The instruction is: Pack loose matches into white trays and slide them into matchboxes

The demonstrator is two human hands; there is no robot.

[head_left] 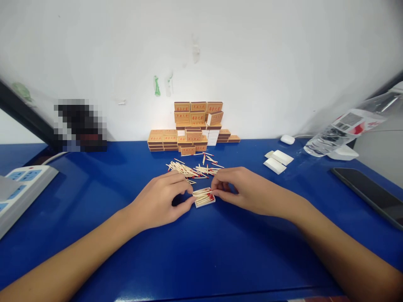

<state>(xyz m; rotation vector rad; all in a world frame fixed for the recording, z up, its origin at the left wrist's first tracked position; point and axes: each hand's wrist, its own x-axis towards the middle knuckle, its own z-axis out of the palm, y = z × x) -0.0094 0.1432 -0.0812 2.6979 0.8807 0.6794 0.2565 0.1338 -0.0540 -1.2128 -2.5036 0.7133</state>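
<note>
A small white matchbox tray (205,204) holds several red-tipped matches (203,198) lying lengthwise. At its left end, my left hand (162,197) has thumb and index finger closed on the tray's edge. My right hand (244,188) is at the opposite end, its thumb and forefinger pinched around matches near their red heads. The exact number between those fingertips is hidden. Just behind the tray spreads a loose pile of matches (185,169), with a few scattered further back.
Yellow-brown matchboxes (163,136) are stacked against the wall. To the right lie empty white trays (278,159), a white earbud case (287,139), a tilted water bottle (343,126) and a phone (368,191). A power strip (34,180) sits on the blue table (195,260) at left.
</note>
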